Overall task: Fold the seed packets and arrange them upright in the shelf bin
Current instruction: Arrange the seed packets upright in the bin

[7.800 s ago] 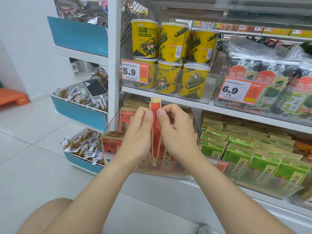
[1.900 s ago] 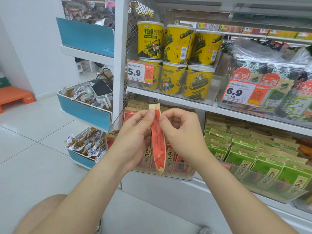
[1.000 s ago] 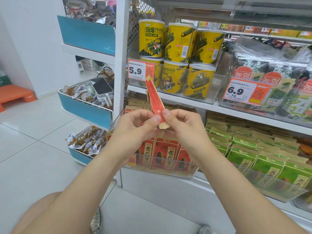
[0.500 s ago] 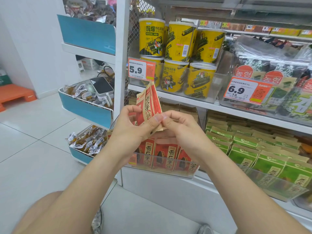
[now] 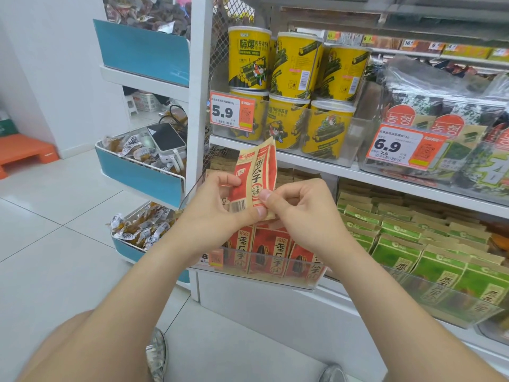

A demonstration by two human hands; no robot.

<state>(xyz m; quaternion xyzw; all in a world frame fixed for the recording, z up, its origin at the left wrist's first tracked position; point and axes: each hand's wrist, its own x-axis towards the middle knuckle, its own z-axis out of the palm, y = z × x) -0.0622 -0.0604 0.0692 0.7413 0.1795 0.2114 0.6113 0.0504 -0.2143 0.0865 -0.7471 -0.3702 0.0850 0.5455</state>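
Both hands are up in front of the lower shelf. My left hand [image 5: 217,208] grips the red seed packet [image 5: 257,172] along its lower left edge, with the thumb across the front and the fingers curled behind. My right hand [image 5: 305,213] pinches the packet's lower right corner between thumb and forefinger, the other fingers curled in. The packet is in the air above the left half of the clear shelf bin [image 5: 275,283]. Its printed face is toward me and the tan top edge is uppermost, leaning a little to the right. A lengthwise fold line runs down its face.

Below my hands, more red packets [image 5: 271,252] stand upright in a row against the bin's front wall, and tan tops of others show toward the back. Just right of the bin, rows of green packets [image 5: 396,252] run along the same shelf.

On the shelf above, yellow tubs [image 5: 296,67] are stacked two high at the left end. A 5.9 price tag [image 5: 231,114] sits on the front edge there. Left of the white post, a blue side basket [image 5: 137,175] carries wrapped snacks and a dark flat device [image 5: 165,137].
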